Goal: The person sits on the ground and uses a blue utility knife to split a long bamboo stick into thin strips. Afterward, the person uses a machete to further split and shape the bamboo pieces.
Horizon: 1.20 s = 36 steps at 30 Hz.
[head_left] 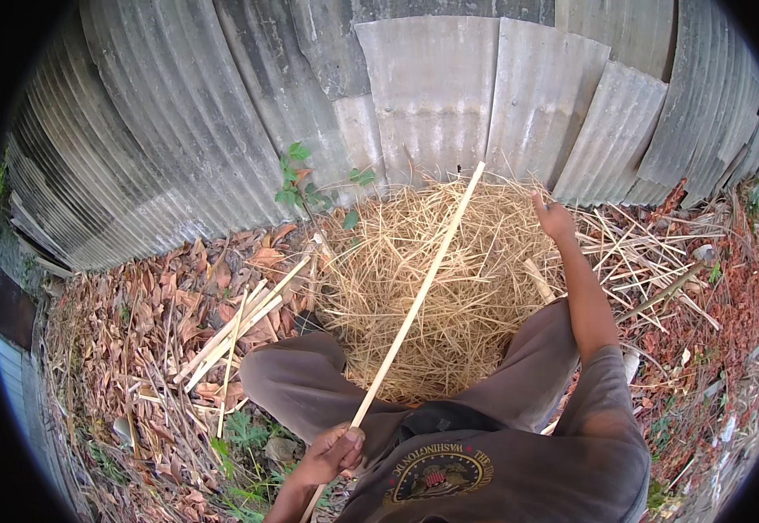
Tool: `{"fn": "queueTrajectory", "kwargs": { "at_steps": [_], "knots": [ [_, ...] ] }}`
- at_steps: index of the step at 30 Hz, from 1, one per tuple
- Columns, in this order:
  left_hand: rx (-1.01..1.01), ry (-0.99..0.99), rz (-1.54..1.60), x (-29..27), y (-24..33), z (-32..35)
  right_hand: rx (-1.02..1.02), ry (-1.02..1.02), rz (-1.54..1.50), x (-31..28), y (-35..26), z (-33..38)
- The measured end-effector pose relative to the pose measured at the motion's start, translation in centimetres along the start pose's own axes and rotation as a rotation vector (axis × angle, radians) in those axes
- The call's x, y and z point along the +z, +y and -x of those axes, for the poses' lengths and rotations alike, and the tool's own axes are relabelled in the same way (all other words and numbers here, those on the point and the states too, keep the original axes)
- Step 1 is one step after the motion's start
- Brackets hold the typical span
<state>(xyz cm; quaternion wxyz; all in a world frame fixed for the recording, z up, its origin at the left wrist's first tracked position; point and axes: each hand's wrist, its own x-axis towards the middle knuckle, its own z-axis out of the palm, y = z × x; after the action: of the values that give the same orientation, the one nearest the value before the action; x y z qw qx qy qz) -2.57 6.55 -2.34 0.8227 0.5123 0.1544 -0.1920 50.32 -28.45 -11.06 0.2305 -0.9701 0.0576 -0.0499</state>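
Observation:
A long, pale strip of split wood, probably bamboo (419, 301), runs slantwise from beside my waist up toward the metal wall. My left hand (336, 451) is closed around its lower part, thumb on top, near my left hip. My right arm reaches forward, and my right hand (555, 220) is over the far right of a heap of thin, straw-coloured shavings (414, 322), apart from the strip. One digit points out and the other fingers look curled; whatever they may hold is hidden. The heap lies between my bent legs.
Several split strips (240, 336) lie on dry brown leaves (170, 305) to the left. More thin sticks (658, 261) are scattered at the right. Corrugated metal sheets (432, 87) wall off the far side, with a small green plant (295, 179) at their foot.

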Motion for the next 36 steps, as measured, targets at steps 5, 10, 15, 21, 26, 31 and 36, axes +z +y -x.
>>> {"fn": "queueTrajectory", "kwargs": {
  "at_steps": [5,10,15,21,26,31,36],
  "knots": [
    [0.082,-0.037,-0.027,0.3,0.4,-1.6,-0.089,-0.214,-0.060,-1.9,-2.2,3.3],
    [0.138,0.059,-0.246,0.6,0.1,-4.7,-0.232,-0.377,0.110,-0.2,0.2,3.8],
    [0.570,0.273,-1.335,1.0,4.8,-11.8,-0.204,-0.371,-0.018,-2.8,0.2,4.1],
    [0.711,0.014,-1.779,11.2,16.5,-29.9,-0.179,-0.423,-0.044,-6.7,2.6,7.3],
    [1.384,0.185,-1.449,31.1,23.8,-40.1,-0.220,-0.725,0.292,-3.8,0.3,7.9],
    [1.822,-0.167,-1.271,38.2,18.5,-35.0,-0.196,-0.736,0.284,-2.5,5.8,4.9],
    [1.949,-0.027,-1.470,20.0,17.0,-29.1,-0.188,-0.776,0.123,-3.6,9.7,4.3]
  ]
}}
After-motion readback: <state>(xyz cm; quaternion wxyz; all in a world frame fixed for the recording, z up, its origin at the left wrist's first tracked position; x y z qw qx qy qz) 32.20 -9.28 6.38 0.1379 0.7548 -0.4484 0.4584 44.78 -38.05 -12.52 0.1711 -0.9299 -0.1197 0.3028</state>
